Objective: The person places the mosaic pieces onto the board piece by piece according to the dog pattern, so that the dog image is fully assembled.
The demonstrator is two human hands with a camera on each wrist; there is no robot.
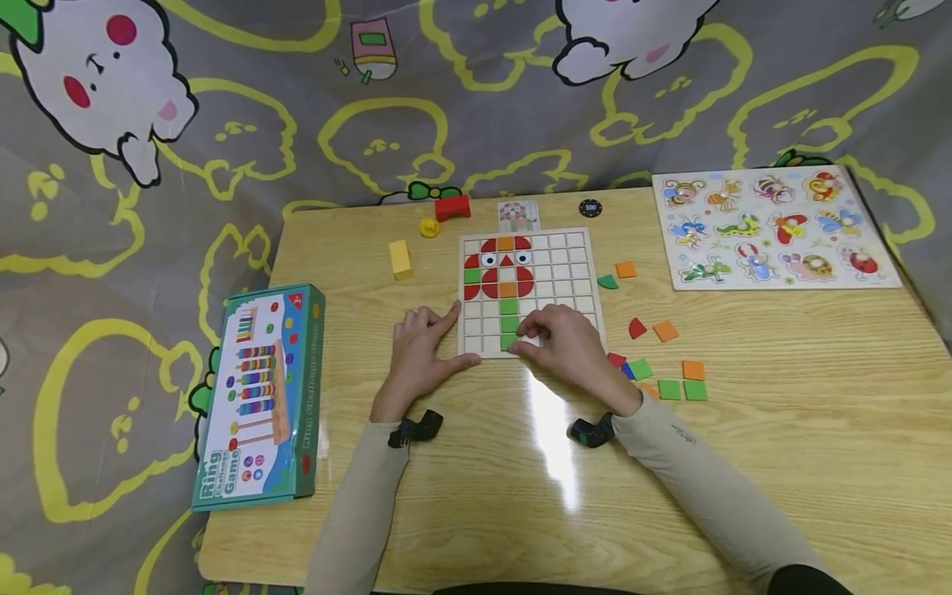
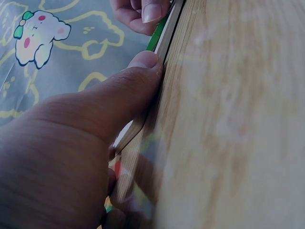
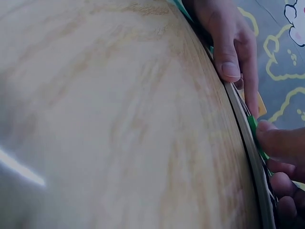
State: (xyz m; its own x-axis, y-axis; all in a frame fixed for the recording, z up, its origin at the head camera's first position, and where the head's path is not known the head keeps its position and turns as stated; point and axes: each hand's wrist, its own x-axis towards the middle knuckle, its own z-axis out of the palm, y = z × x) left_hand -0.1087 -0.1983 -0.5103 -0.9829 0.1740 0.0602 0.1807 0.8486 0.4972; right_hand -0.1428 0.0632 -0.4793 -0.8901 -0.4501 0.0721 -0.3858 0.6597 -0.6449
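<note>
A square wooden grid board (image 1: pixel 554 317) bears a picture of red, orange and green tiles with two round eyes. Below that picture a column of green tiles (image 1: pixel 509 307) runs down to the near edge. My right hand (image 1: pixel 563 343) is over the bottom of this column, thumb and fingertips pinching the lowest green square tile (image 1: pixel 508 341). In the right wrist view, the thumb meets the end of this green tile (image 3: pixel 252 125). My left hand (image 1: pixel 418 354) steadies the board's near left corner, thumb (image 2: pixel 145 60) along the near edge and forefinger at the left side, fingers extended.
Loose tiles (image 1: pixel 669 389) lie right of the board. Behind it are a pattern card (image 1: pixel 518 216), a black chip (image 1: pixel 591 207), a red block (image 1: pixel 453 207) and a yellow piece (image 1: pixel 429 227). A yellow block (image 1: pixel 400 259), boxed ring game (image 1: pixel 256 397) and insect puzzle (image 1: pixel 773 227) flank it.
</note>
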